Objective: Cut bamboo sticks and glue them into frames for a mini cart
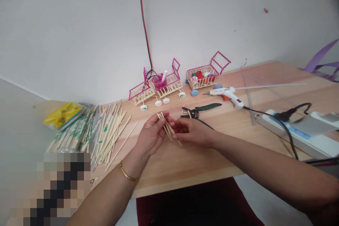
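Both my hands meet over the middle of the wooden table [185, 162]. My left hand [152, 134], with a gold bangle on its wrist, pinches a small bundle of short wooden sticks [166, 129] between fingers and thumb. My right hand [192, 130] grips the same bundle from the right side. The sticks slant from upper left to lower right, and their lower ends poke out below my right fingers. Green-handled cutting pliers [202, 109] lie just behind my right hand.
A pile of long bamboo sticks [100, 130] spreads at the left, beside a yellow packet [62, 113]. Three pink-and-wood miniature carts [169, 84] stand by the wall. A white glue gun [229, 95], its cord and a power strip [296, 129] lie at the right.
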Action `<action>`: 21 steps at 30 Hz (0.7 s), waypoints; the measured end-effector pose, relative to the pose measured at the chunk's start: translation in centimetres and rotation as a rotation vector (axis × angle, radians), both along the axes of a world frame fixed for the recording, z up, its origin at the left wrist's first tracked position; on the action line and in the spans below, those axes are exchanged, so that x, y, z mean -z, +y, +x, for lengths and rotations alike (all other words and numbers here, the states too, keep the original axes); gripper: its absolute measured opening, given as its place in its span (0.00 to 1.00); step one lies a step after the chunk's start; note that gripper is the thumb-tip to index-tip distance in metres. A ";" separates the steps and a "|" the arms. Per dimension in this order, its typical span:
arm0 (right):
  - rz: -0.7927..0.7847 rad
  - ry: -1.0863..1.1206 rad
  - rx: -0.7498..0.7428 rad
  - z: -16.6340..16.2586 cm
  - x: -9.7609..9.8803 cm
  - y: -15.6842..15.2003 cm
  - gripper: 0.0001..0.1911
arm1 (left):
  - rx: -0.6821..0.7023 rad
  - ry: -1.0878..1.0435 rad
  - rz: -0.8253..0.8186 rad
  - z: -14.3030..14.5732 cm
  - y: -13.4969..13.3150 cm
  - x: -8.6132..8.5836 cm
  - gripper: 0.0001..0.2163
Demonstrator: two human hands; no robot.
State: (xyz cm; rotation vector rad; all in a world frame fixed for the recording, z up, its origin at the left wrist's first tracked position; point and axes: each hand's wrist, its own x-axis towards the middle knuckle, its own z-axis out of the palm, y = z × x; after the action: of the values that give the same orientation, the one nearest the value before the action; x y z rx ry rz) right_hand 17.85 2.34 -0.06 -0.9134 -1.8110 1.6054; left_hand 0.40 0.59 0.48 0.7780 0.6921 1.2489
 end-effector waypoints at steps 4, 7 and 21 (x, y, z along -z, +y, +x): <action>0.161 -0.102 -0.017 -0.1 0.2 -0.1 0.09 | 0.043 0.173 0.185 0.5 -1.0 -0.2 0.09; 0.263 -0.154 0.001 -0.1 0.4 -0.1 0.08 | 0.069 0.397 0.323 0.7 -1.7 -0.4 0.09; 0.703 -0.353 -0.061 -0.3 0.9 -0.2 0.11 | -0.100 0.843 0.549 0.3 -1.5 -1.7 0.12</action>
State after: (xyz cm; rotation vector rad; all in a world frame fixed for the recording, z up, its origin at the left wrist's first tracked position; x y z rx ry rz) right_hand 17.59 2.18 -1.00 -0.8295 -2.4222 0.7416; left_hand 0.66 -0.96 2.19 1.7933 1.0781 1.1920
